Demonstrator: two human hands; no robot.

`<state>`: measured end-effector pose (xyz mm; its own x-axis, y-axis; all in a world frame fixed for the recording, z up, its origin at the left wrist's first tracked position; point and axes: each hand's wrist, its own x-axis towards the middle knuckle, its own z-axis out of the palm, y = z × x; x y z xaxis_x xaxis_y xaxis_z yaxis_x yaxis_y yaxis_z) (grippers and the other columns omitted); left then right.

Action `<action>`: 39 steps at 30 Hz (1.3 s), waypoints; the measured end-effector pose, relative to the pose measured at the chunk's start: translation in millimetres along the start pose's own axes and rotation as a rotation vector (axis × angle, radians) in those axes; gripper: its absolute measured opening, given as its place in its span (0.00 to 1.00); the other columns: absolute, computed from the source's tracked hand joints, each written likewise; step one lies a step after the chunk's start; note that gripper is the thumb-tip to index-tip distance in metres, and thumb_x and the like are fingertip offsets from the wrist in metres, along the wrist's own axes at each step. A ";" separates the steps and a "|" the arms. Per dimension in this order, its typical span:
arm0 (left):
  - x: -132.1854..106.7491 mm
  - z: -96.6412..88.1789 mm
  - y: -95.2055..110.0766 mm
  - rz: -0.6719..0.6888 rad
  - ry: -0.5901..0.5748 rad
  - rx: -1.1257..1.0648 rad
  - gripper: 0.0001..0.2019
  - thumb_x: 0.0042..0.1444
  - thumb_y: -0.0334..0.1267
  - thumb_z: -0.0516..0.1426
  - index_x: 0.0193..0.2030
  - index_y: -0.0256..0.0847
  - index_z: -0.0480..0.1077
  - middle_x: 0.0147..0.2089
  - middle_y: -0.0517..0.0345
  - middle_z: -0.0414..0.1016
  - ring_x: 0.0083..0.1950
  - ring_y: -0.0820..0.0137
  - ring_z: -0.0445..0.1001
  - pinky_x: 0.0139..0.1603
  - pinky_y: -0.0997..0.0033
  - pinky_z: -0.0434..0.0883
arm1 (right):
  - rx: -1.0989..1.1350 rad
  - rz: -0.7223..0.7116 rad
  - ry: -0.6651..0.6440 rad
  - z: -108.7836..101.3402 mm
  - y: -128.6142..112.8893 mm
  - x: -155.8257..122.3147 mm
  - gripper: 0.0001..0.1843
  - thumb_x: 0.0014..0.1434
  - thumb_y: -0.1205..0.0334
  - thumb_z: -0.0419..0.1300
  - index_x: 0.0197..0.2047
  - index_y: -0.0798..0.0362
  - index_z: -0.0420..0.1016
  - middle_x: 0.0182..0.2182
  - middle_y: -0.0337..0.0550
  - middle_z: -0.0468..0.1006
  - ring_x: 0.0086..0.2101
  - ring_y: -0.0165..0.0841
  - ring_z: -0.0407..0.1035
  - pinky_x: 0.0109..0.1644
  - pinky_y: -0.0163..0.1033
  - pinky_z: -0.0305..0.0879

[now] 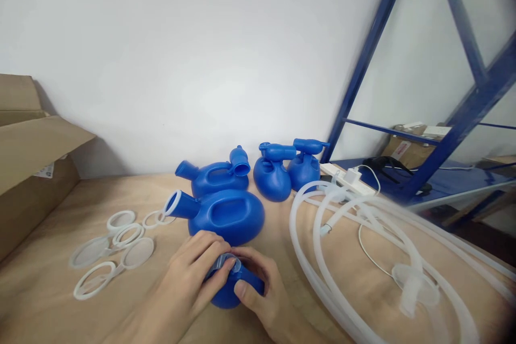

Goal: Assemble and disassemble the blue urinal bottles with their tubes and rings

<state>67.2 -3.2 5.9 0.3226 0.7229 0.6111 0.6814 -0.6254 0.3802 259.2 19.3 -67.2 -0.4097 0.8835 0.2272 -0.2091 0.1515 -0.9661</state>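
a blue vessel [223,298], largely hidden by the hands, sits low at the middle of the view, over the front of the brown-covered table [52,301]. at its top is a clear plastic piece [236,264], and the left hand [199,266] has its fingers bent over this, thumb pressing against it; the right hand [262,287] is curled around the vessel's right side, thumb laid across the near face — both hands are gripping. just beyond the fingers lies a blue bottle [252,217] with a white ring [173,196] around its mouth, and behind that another handled bottle [201,187]. two more blue bottles [273,183] stand near the wall [201,54], each topped by a blue piece. to the left, white rings and discs [139,252] are spread out, with an open cardboard box [36,150] past them. on the right — coils of translucent tubing [297,236], a white power strip [366,188] behind them, and a blue metal frame [371,59].
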 end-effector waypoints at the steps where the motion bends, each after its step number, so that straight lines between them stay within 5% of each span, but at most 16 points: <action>1: -0.1 0.3 0.2 0.008 -0.005 0.006 0.06 0.74 0.40 0.53 0.47 0.48 0.71 0.43 0.63 0.78 0.43 0.70 0.78 0.45 0.73 0.76 | 0.001 0.001 0.013 0.4 -0.9 0.1 0.29 0.62 0.38 0.69 0.60 0.45 0.79 0.59 0.50 0.79 0.59 0.49 0.72 0.66 0.52 0.65; 8: 3.9 -2.1 4.6 0.065 -0.051 0.043 0.07 0.74 0.37 0.52 0.46 0.45 0.71 0.43 0.59 0.79 0.46 0.68 0.78 0.47 0.72 0.78 | -0.063 -0.011 -0.041 0.1 -6.9 5.5 0.31 0.64 0.31 0.62 0.58 0.45 0.81 0.55 0.50 0.81 0.53 0.50 0.74 0.59 0.51 0.69; 22: -6.7 0.2 -3.3 0.051 -0.202 0.080 0.14 0.73 0.36 0.50 0.63 0.50 0.65 0.57 0.54 0.78 0.57 0.63 0.76 0.58 0.61 0.77 | -0.079 0.003 0.010 4.1 -7.7 4.2 0.32 0.62 0.30 0.63 0.57 0.45 0.82 0.52 0.49 0.81 0.50 0.49 0.74 0.57 0.51 0.70; 30: -6.2 4.9 -2.8 0.198 -0.153 0.166 0.16 0.76 0.35 0.47 0.66 0.48 0.64 0.56 0.57 0.80 0.55 0.64 0.76 0.53 0.65 0.76 | -0.145 -0.102 0.111 4.9 8.2 1.6 0.32 0.62 0.31 0.63 0.57 0.46 0.82 0.53 0.50 0.82 0.51 0.48 0.76 0.56 0.49 0.74; 34: -4.8 7.3 -1.4 0.265 -0.081 0.171 0.11 0.77 0.35 0.47 0.55 0.48 0.70 0.50 0.59 0.82 0.51 0.65 0.76 0.50 0.66 0.74 | -0.184 -0.148 0.114 2.8 15.1 -3.5 0.33 0.63 0.30 0.61 0.57 0.46 0.82 0.51 0.49 0.83 0.49 0.47 0.77 0.52 0.46 0.76; 39: -2.0 -0.6 1.6 0.248 -0.120 0.054 0.09 0.75 0.31 0.47 0.49 0.44 0.68 0.52 0.54 0.80 0.56 0.66 0.76 0.57 0.68 0.73 | -0.170 -0.044 0.170 -7.0 29.9 -12.9 0.35 0.63 0.30 0.62 0.62 0.45 0.78 0.59 0.51 0.78 0.57 0.50 0.73 0.62 0.51 0.72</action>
<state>67.2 -5.8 5.6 0.5568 0.5815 0.5931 0.6049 -0.7732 0.1903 264.4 15.5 -99.8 -0.2455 0.9341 0.2593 -0.0655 0.2509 -0.9658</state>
